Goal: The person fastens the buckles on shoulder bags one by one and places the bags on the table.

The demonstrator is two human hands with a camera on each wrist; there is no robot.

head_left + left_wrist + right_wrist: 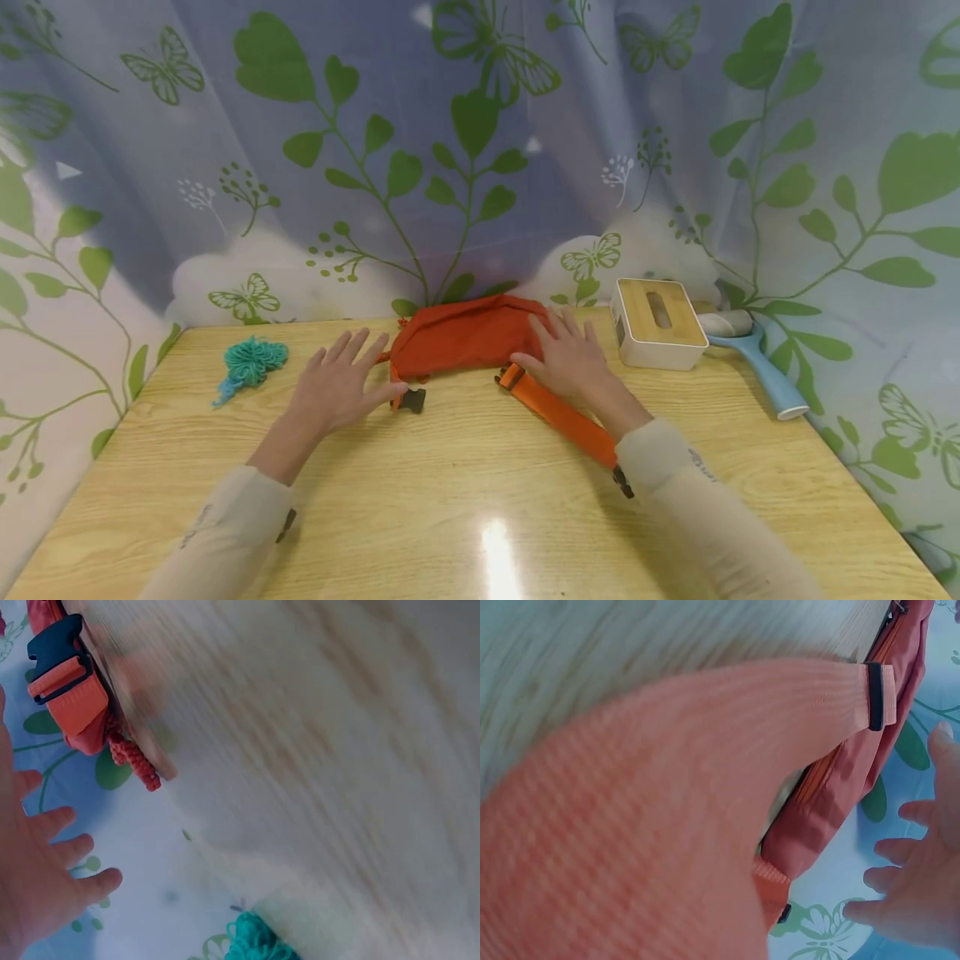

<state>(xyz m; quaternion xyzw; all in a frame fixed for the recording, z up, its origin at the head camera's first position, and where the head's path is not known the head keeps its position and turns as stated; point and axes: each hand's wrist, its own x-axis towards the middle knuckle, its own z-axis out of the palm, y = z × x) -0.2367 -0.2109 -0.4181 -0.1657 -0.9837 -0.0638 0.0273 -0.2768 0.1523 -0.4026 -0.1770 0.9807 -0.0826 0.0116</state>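
Observation:
A red-orange waist bag lies along the back of the wooden table, close to the curtain. On its left side hangs a short strap with a black buckle, also visible in the left wrist view as a buckle. My left hand is spread beside the bag's left end, thumb near that buckle. Over the bag's right end, my right hand has its fingers spread, holding nothing. An orange webbing strap runs below the right hand toward the sleeve, with a black clip at its lower end; it looms large in the right wrist view.
Left of the bag lies a bundle of teal yarn. At the back right stands a white tissue box with a wooden lid. Beside it rests a lint roller with a light blue handle. A leaf-patterned curtain hangs behind the table.

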